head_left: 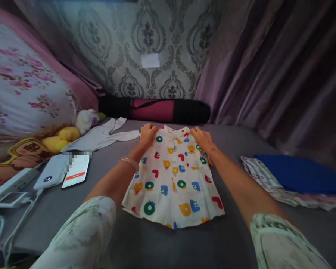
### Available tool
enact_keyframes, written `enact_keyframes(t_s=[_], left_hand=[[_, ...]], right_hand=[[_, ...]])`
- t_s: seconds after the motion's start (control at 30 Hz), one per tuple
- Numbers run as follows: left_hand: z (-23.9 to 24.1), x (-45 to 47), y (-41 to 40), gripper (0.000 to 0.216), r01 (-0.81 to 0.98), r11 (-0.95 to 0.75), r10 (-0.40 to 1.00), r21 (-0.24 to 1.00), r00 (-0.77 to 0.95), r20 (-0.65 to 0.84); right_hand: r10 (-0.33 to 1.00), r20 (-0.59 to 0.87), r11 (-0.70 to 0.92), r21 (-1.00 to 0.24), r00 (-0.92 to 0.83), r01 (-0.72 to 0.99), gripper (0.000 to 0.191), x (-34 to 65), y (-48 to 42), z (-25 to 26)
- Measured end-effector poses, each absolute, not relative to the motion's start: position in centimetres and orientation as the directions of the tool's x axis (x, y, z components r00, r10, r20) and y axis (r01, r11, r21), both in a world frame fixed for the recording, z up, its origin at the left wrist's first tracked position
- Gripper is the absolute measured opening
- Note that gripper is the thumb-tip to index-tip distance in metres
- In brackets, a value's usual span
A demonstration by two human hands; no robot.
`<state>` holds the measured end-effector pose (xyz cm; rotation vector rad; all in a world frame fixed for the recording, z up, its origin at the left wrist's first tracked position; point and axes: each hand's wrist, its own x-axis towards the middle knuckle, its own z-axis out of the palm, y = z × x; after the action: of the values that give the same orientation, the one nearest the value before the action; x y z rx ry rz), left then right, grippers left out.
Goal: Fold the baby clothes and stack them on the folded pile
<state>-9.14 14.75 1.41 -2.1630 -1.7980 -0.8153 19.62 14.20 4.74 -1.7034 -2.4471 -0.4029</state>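
Observation:
A small white button-up shirt (173,179) with colourful letter-like prints lies front side up on the grey surface, its collar away from me and its hem towards me. My left hand (148,134) grips it at the left shoulder, fingers closed on the cloth. At the opposite shoulder my right hand (201,137) is closed on the fabric too. Both sleeves are partly hidden by my hands and forearms. Just left of my left hand lies a light grey long-sleeved garment (100,135), spread out flat.
On the right sit folded clothes (268,181) and a blue folded cloth (302,173). To the left are a phone (77,170), a power bank (52,172), a power strip (14,185) with cables, and plush toys (61,139). A black and maroon bag (154,109) lies along the wall.

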Motion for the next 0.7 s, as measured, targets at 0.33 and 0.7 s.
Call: enact_keyframes(t_s=[0.33,0.7], left_hand=[[-2.1,-9.4,18.4,0.035,0.983,-0.184,0.879,0.008,0.161,0.449],[-3.1,-9.8,23.5,0.036,0.984,-0.177,0.905,0.028,0.151,0.398]], right_hand=[[0.904,0.124,0.353,0.32,-0.408,0.879,0.036,19.5,18.9,1.8],[0.876,0.104,0.404,0.376,-0.472,0.834,0.036,18.9,24.5,0.3]])
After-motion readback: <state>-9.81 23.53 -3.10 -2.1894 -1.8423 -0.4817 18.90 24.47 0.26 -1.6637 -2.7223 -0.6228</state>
